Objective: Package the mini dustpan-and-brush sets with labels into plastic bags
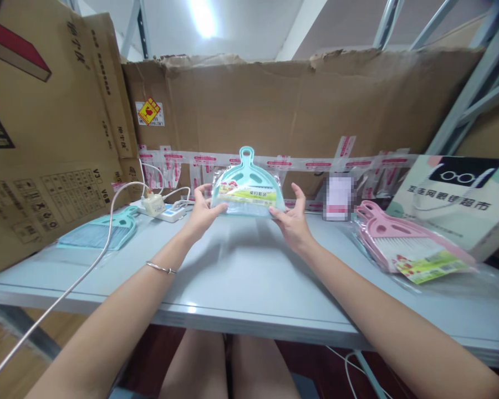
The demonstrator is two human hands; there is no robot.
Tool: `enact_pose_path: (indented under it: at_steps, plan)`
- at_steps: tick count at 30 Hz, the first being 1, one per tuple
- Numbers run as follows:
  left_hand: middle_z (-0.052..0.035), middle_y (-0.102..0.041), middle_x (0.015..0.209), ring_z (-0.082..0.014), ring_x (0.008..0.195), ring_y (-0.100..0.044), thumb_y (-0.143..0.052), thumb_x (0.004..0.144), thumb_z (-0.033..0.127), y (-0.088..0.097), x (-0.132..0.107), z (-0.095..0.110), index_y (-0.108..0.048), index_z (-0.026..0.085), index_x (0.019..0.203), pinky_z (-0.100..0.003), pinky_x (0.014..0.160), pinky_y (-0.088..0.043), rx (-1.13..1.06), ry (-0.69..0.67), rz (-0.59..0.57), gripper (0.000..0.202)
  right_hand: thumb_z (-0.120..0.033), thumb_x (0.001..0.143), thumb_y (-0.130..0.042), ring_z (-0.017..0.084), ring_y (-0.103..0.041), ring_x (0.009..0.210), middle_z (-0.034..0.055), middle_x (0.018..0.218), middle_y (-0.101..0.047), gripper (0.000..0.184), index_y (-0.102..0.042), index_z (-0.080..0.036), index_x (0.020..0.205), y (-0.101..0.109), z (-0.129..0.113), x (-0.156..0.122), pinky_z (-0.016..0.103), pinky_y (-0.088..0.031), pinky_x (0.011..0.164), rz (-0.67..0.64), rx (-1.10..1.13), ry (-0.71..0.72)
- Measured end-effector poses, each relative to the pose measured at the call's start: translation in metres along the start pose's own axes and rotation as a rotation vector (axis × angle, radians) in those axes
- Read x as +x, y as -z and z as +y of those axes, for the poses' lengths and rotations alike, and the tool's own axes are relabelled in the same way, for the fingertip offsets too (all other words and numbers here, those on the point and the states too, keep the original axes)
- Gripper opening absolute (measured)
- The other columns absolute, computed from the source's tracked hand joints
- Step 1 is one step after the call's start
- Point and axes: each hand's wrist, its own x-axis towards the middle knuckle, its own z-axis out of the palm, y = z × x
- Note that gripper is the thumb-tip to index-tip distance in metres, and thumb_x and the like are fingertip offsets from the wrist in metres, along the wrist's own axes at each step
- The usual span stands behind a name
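Observation:
I hold a small teal dustpan set (pixel 247 183) in a clear plastic bag upright above the grey table (pixel 249 277), its handle pointing up. My left hand (pixel 203 213) grips the bag's lower left corner, thumb in front. The lower right corner is gripped by my right hand (pixel 291 219), with fingers curled behind the pack. A yellow-green label runs across the pack's front. A thin bracelet sits on my left wrist.
A teal brush (pixel 97 233) lies at the left beside a white power strip (pixel 162 209) with a cable. Pink dustpan sets in bags (pixel 403 246) lie at the right, near a printed box (pixel 457 199). Cardboard walls stand behind and to the left.

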Motion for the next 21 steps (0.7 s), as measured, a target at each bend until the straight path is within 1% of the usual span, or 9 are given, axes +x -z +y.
enact_pose_path:
  at_steps: [1, 2, 3, 5, 6, 8, 11, 14, 21]
  plan:
    - [-0.0011, -0.063, 0.089, -0.0142, 0.075, -0.058, -0.072, 0.056, 0.026, 0.004, 0.002, 0.001, -0.036, 0.022, 0.122, -0.027, 0.067, -0.045, 0.006, 0.056, -0.017, 0.075, -0.029, 0.059, -0.074, 0.014, -0.063, 0.085, -0.0024, 0.094, -0.066, 0.074, -0.040, -0.033, 0.124, 0.003, 0.001, 0.002, 0.032, -0.049, 0.082, -0.028, 0.016, -0.038]
    - [-0.0014, -0.064, 0.088, -0.0145, 0.074, -0.058, -0.073, 0.054, 0.024, 0.009, 0.004, 0.000, -0.039, 0.021, 0.120, -0.027, 0.066, -0.043, 0.042, 0.107, -0.056, 0.074, -0.026, 0.055, -0.075, 0.015, -0.064, 0.082, -0.0017, 0.091, -0.068, 0.071, -0.046, -0.031, 0.120, 0.007, 0.002, 0.004, 0.033, -0.049, 0.082, -0.054, 0.029, -0.081]
    - [-0.0015, -0.065, 0.085, -0.0144, 0.072, -0.057, -0.073, 0.053, 0.024, 0.014, 0.006, 0.000, -0.046, 0.019, 0.115, -0.026, 0.064, -0.041, 0.102, 0.149, -0.107, 0.068, -0.023, 0.052, -0.075, 0.016, -0.064, 0.080, -0.0006, 0.087, -0.069, 0.065, -0.053, -0.027, 0.112, 0.010, 0.003, 0.006, 0.034, -0.049, 0.081, -0.082, 0.030, -0.129]
    - [-0.0014, -0.065, 0.078, -0.0135, 0.067, -0.055, -0.074, 0.051, 0.024, 0.023, 0.010, -0.003, -0.060, 0.016, 0.095, -0.024, 0.059, -0.038, 0.232, 0.206, -0.214, 0.047, -0.017, 0.048, -0.075, 0.018, -0.065, 0.079, 0.0014, 0.084, -0.070, 0.049, -0.062, -0.021, 0.095, 0.014, 0.006, 0.009, 0.034, -0.050, 0.080, -0.158, -0.025, -0.241]
    - [-0.0014, -0.064, 0.075, -0.0132, 0.066, -0.054, -0.074, 0.052, 0.024, 0.027, 0.011, -0.006, -0.063, 0.016, 0.087, -0.024, 0.058, -0.037, 0.274, 0.225, -0.254, 0.038, -0.015, 0.047, -0.075, 0.018, -0.065, 0.079, 0.0023, 0.085, -0.071, 0.043, -0.064, -0.020, 0.089, 0.016, 0.007, 0.010, 0.034, -0.050, 0.079, -0.185, -0.052, -0.289]
    - [-0.0013, -0.064, 0.073, -0.0127, 0.065, -0.053, -0.075, 0.053, 0.026, 0.031, 0.012, -0.010, -0.065, 0.016, 0.081, -0.024, 0.058, -0.037, 0.292, 0.258, -0.282, 0.031, -0.015, 0.050, -0.075, 0.018, -0.065, 0.079, 0.0031, 0.087, -0.071, 0.036, -0.065, -0.020, 0.085, 0.018, 0.009, 0.010, 0.032, -0.051, 0.076, -0.207, -0.088, -0.356]
    - [-0.0016, -0.065, 0.078, -0.0122, 0.067, -0.054, -0.077, 0.053, 0.028, 0.032, 0.011, -0.015, -0.066, 0.017, 0.082, -0.024, 0.060, -0.039, 0.248, 0.285, -0.308, 0.032, -0.017, 0.058, -0.074, 0.016, -0.065, 0.079, 0.0035, 0.092, -0.071, 0.027, -0.064, -0.020, 0.083, 0.018, 0.009, 0.009, 0.030, -0.052, 0.074, -0.209, -0.113, -0.391]
    - [-0.0014, -0.066, 0.080, -0.0123, 0.070, -0.055, -0.078, 0.053, 0.031, 0.032, 0.011, -0.018, -0.067, 0.017, 0.086, -0.024, 0.062, -0.041, 0.241, 0.300, -0.326, 0.037, -0.016, 0.063, -0.072, 0.016, -0.066, 0.078, 0.0034, 0.092, -0.071, 0.020, -0.063, -0.019, 0.081, 0.018, 0.010, 0.009, 0.029, -0.053, 0.073, -0.192, -0.139, -0.395]
    - [-0.0030, -0.066, 0.087, -0.0128, 0.073, -0.056, -0.078, 0.056, 0.035, 0.033, 0.015, -0.022, -0.067, 0.017, 0.094, -0.024, 0.064, -0.042, 0.267, 0.302, -0.351, 0.044, -0.011, 0.068, -0.067, 0.016, -0.066, 0.077, 0.0041, 0.090, -0.071, 0.018, -0.062, -0.019, 0.083, 0.018, 0.014, 0.012, 0.030, -0.054, 0.072, -0.168, -0.178, -0.397]
